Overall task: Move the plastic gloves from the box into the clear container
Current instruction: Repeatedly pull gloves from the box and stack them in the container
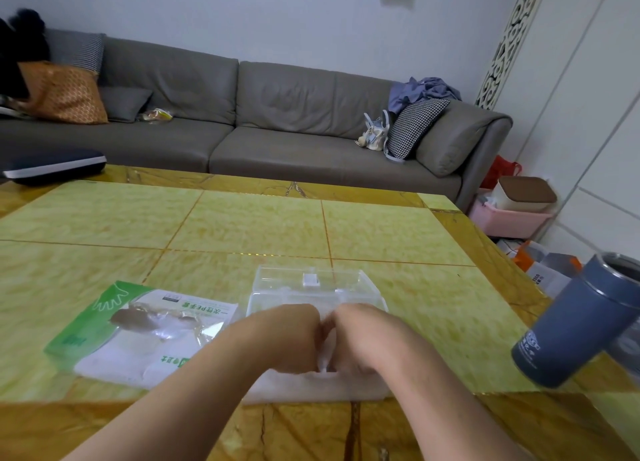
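Note:
A clear container (367, 296) stands on the table in front of me, its lid (308, 280) tipped up at the back. A whitish stack of plastic gloves (323, 365) fills its near part. My left hand (287, 339) and my right hand (363, 339) are side by side, knuckles up, inside the container's opening. Their fingers curl down around the gloves, and the fingertips are hidden. The green and white glove box (138, 336) lies flat to the left, with its top torn open and some white plastic still inside.
A grey-blue tumbler (581, 322) stands near the table's right edge, close to my right forearm. The yellow-green table (242, 225) stretches away behind the container. A dark flat case (52, 166) lies at the far left corner, and a grey sofa (277, 114) stands beyond.

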The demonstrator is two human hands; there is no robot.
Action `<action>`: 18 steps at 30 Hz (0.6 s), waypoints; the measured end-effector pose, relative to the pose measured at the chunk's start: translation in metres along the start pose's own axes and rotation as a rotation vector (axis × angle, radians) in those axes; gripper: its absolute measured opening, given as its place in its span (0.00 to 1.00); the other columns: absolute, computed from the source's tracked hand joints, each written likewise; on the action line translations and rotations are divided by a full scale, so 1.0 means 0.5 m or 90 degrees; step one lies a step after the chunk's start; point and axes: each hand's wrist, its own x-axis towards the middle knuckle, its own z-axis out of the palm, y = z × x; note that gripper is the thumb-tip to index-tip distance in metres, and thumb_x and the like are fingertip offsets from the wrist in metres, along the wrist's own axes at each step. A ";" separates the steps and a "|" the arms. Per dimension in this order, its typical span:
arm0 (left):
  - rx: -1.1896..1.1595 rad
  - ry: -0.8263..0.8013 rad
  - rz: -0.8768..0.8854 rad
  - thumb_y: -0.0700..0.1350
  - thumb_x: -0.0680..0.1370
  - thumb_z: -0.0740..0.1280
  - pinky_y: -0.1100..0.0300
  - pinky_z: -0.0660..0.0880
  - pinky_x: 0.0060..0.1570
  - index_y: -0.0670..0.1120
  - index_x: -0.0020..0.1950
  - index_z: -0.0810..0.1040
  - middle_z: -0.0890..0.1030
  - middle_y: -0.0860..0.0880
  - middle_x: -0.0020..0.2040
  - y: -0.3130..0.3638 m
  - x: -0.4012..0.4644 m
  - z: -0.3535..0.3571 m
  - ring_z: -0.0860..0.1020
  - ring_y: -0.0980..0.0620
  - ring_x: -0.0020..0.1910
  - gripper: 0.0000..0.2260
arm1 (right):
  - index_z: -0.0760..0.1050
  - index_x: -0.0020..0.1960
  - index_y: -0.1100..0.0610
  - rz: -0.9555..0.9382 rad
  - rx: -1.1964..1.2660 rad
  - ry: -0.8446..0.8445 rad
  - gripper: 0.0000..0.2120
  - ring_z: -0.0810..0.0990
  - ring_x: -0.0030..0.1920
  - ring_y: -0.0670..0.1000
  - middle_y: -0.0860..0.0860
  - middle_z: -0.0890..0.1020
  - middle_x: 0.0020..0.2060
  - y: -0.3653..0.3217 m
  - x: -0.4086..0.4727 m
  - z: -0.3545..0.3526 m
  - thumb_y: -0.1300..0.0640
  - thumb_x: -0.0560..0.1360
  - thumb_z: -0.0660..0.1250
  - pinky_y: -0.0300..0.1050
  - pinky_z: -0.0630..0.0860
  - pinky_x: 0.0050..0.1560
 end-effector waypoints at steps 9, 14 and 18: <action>0.029 -0.065 -0.014 0.45 0.80 0.67 0.57 0.75 0.48 0.44 0.68 0.76 0.82 0.46 0.55 0.019 -0.006 -0.009 0.76 0.47 0.46 0.16 | 0.80 0.47 0.54 0.009 -0.080 0.012 0.06 0.71 0.34 0.48 0.52 0.78 0.42 -0.004 0.005 0.001 0.60 0.71 0.72 0.41 0.69 0.33; 0.085 -0.075 -0.010 0.42 0.81 0.66 0.56 0.75 0.49 0.47 0.73 0.71 0.81 0.45 0.62 0.020 -0.015 -0.019 0.77 0.46 0.51 0.20 | 0.78 0.67 0.49 -0.018 -0.088 -0.079 0.23 0.83 0.56 0.56 0.51 0.82 0.60 -0.009 0.005 -0.011 0.54 0.73 0.77 0.50 0.82 0.56; 0.174 -0.110 -0.018 0.36 0.82 0.62 0.57 0.69 0.48 0.49 0.81 0.60 0.77 0.44 0.66 0.031 -0.023 -0.032 0.73 0.47 0.49 0.28 | 0.75 0.65 0.49 -0.043 -0.084 -0.080 0.23 0.81 0.52 0.57 0.49 0.78 0.49 -0.006 0.004 -0.014 0.54 0.73 0.77 0.49 0.80 0.51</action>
